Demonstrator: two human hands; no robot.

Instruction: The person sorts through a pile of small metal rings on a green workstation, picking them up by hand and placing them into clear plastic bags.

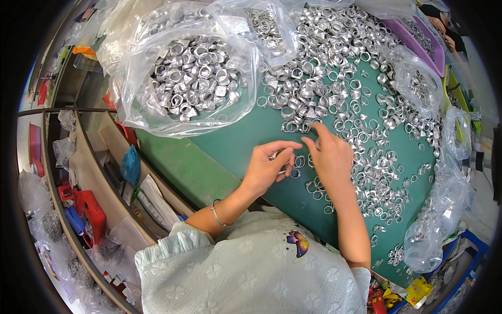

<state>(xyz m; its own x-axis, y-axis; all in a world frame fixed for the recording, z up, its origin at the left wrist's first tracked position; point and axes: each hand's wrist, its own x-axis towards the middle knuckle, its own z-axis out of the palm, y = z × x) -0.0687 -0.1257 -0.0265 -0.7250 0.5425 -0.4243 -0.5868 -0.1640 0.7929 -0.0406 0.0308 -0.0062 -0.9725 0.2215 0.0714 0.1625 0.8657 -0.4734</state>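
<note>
Many loose silver-coloured metal rings (306, 99) lie heaped on the green tabletop (230, 149). My left hand (269, 165) is curled at the table's middle, with a few rings (274, 155) showing between its bent fingers and palm. Its index fingertip points right, close to my right thumb. Just to the right, my right hand (332, 157) has thumb and index finger apart, the index at the near edge of the heap. I see nothing between them; its other fingers are mostly hidden. A few more rings (297, 166) lie on the table between my hands.
A clear plastic bag (246, 112) of chunkier rings stands open at the back left. Smaller rings (384, 183) spread along the right, beside clear bags (426, 235). A purple basket (400, 39) sits far right. Shelves (112, 193) run down the left. Another person's hand (444, 31) shows top right.
</note>
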